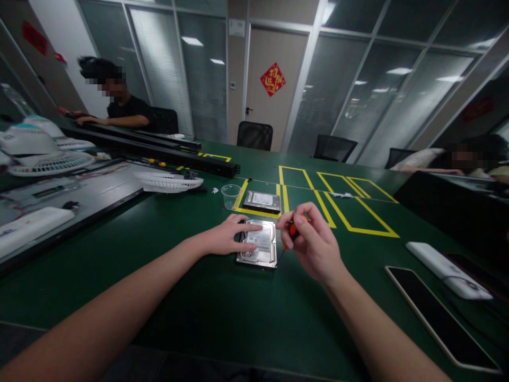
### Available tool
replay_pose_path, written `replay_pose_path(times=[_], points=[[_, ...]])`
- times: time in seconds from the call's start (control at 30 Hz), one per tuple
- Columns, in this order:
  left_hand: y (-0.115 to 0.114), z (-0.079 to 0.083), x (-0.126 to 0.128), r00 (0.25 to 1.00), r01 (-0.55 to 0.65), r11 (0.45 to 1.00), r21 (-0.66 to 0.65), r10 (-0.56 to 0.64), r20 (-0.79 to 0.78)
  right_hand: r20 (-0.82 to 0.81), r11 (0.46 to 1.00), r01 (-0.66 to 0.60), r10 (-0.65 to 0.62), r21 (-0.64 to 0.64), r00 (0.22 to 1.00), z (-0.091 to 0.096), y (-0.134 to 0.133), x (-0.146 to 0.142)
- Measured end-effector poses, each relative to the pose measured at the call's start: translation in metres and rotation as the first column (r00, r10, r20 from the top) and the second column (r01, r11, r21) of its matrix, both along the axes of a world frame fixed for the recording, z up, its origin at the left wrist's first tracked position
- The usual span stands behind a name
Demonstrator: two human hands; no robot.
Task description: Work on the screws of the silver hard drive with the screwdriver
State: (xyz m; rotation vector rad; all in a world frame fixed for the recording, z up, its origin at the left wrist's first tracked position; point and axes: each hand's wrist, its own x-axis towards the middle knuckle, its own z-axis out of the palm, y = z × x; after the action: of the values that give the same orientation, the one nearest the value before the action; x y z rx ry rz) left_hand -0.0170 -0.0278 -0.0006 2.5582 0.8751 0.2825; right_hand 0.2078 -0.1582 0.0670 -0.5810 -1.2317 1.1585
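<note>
A silver hard drive (267, 241) lies flat on the green table in front of me, label side up. My left hand (228, 236) rests over its left side with the fingers spread, the fingertips touching the top face. Just right of the drive, my right hand (312, 239) is closed around a screwdriver (293, 229) with an orange and black handle. The thin shaft points down toward the drive's right edge; I cannot tell whether its tip touches. A second hard drive (261, 200) sits behind, within a yellow taped rectangle.
Beside the second drive stands a clear plastic cup (230, 196). Several yellow tape outlines mark the table (178, 297). A phone (437, 315) and a white power bank-like block (448, 270) lie at right. White fan parts (169, 182) and a large panel (103, 188) occupy the left. Two people sit farther off.
</note>
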Motion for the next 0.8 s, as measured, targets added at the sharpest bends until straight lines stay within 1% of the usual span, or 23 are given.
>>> replay_pose_path(times=[0.17, 0.23, 0.4, 0.67, 0.8], points=[[-0.0004, 0.0035, -0.0001, 0.999, -0.014, 0.999, -0.049, 0.012, -0.033, 0.002, 1.000, -0.016, 0.016, -0.018, 1.000, 0.0016, 0.0008, 0.0012], [-0.0005, 0.0037, -0.0002, 0.999, -0.018, 0.998, -0.058, 0.017, -0.030, 0.006, 1.000, -0.018, 0.018, -0.006, 1.000, 0.0020, 0.0005, 0.0016], [0.0004, -0.0002, -0.0005, 1.000, -0.002, 1.000, -0.020, 0.003, 0.006, 0.022, 0.999, -0.009, 0.008, 0.032, 1.000, 0.0021, -0.0019, 0.0007], [0.0005, 0.0012, -0.0007, 1.000, -0.014, 0.999, -0.040, 0.014, -0.014, 0.007, 0.999, -0.032, 0.032, 0.003, 0.999, 0.0029, -0.0015, 0.0002], [0.0010, -0.0004, -0.0003, 1.000, -0.001, 1.000, -0.015, 0.001, -0.001, 0.031, 1.000, -0.020, 0.020, -0.015, 0.999, 0.0018, -0.0006, 0.0017]])
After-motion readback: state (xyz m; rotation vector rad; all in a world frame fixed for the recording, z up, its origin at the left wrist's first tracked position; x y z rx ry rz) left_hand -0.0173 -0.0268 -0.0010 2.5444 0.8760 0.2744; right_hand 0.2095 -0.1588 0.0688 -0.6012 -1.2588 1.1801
